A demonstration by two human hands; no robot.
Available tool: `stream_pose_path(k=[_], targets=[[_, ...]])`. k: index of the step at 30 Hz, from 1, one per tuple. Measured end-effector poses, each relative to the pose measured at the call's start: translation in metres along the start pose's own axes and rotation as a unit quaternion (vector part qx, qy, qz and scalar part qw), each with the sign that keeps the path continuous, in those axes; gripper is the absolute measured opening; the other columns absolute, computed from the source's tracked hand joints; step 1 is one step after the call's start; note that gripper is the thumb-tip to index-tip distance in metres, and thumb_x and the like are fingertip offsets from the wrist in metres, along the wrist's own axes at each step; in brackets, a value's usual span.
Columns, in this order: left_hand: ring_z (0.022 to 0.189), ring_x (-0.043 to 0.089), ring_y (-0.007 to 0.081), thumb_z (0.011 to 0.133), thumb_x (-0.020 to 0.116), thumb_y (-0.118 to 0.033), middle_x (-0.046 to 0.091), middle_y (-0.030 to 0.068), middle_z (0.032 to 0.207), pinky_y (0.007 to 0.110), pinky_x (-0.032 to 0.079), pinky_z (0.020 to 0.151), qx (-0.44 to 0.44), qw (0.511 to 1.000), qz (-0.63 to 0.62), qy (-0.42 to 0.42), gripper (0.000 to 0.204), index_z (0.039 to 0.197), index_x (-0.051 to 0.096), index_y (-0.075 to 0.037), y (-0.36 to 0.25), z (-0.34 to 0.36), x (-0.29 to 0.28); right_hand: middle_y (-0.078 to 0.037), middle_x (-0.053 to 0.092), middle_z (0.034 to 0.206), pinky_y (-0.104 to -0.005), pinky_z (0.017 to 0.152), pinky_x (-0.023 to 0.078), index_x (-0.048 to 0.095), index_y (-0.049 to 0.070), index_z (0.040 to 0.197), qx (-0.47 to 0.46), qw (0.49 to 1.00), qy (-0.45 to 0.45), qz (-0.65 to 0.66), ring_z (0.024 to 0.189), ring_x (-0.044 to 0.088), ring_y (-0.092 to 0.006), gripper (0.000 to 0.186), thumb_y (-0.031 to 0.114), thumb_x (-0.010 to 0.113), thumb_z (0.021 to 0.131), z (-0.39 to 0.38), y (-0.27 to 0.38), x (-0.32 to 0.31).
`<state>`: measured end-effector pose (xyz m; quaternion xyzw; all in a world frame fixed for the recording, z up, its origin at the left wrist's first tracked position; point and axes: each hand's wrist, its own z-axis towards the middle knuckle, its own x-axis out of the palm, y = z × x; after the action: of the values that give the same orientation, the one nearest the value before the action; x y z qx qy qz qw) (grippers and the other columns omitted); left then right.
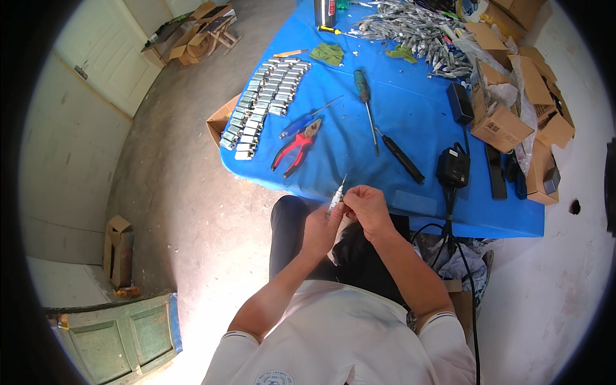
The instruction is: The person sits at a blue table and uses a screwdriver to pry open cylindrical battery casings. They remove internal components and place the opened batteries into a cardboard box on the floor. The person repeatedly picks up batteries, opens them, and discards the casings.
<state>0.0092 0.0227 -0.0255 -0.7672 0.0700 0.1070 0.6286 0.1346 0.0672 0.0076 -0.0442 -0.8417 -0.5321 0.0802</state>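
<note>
The slim pale piece (336,198) with a thin pointed tip is just off the near edge of the table (497,217); the left hand (318,228) pinches it, and the right hand (368,208) is drawn up against it, gripping what I can't tell. This one looks unfinished. Beyond lie red-handled pliers (298,147) and a green-handled screwdriver (361,85). Along the left edge, the rows of silver pieces (264,104) suggest work done; the tangled heap (414,35) by the far edge is perhaps what's left.

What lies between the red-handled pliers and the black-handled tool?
The green-handled screwdriver lies between the red-handled pliers and the black-handled tool, as the head view shows.
</note>
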Motion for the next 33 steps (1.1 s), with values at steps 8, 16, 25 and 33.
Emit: stream_pose_path(k=[8, 16, 25, 33], targets=[[0.047, 0.041, 0.0054, 0.094, 0.055, -0.038, 0.044, -0.0012, 0.05, 0.026, 0.033, 0.042, -0.067, 0.99, -0.122, -0.025, 0.046, 0.068, 0.055, 0.0, 0.013, 0.007, -0.002, -0.004, 0.062, 0.072, -0.0189, 0.055, 0.045, 0.061, 0.0, 0.081, -0.018, 0.999, 0.017, 0.027, 0.061, 0.057, -0.0078, 0.003, 0.003, 0.061, 0.082, 0.002, -0.004, 0.0], [0.041, 0.026, 0.0032, 0.092, 0.051, -0.052, 0.031, -0.007, 0.053, 0.021, 0.018, 0.037, -0.147, 0.954, -0.259, 0.034, 0.045, 0.072, 0.046, -0.012, 0.004, 0.003, -0.006, -0.006, 0.065, 0.072, -0.0228, 0.057, 0.05, 0.064, -0.003, 0.089, -0.137, 0.986, 0.003, -0.097, 0.063, 0.064, -0.0107, 0.01, 0.004, 0.062, 0.083, 0.007, -0.011, -0.001], [0.041, 0.03, 0.0021, 0.095, 0.051, -0.045, 0.035, -0.0082, 0.054, 0.02, 0.021, 0.036, -0.16, 0.938, -0.303, 0.052, 0.044, 0.065, 0.044, -0.013, -0.002, 0.002, -0.011, -0.009, 0.064, 0.072, -0.0263, 0.058, 0.049, 0.063, 0.0, 0.089, -0.228, 0.932, 0.029, -0.28, 0.062, 0.062, -0.0126, 0.012, 0.007, 0.062, 0.08, 0.006, -0.003, 0.001], [0.042, 0.029, 0.0027, 0.095, 0.049, -0.047, 0.034, -0.0075, 0.056, 0.02, 0.02, 0.037, -0.155, 0.941, -0.296, 0.057, 0.044, 0.067, 0.044, -0.013, -0.001, 0.004, -0.012, -0.013, 0.061, 0.067, -0.0369, 0.054, 0.046, 0.06, 0.004, 0.08, -0.292, 0.897, 0.023, -0.331, 0.06, 0.061, -0.0294, 0.007, 0.009, 0.063, 0.077, 0.01, -0.001, 0.008]])
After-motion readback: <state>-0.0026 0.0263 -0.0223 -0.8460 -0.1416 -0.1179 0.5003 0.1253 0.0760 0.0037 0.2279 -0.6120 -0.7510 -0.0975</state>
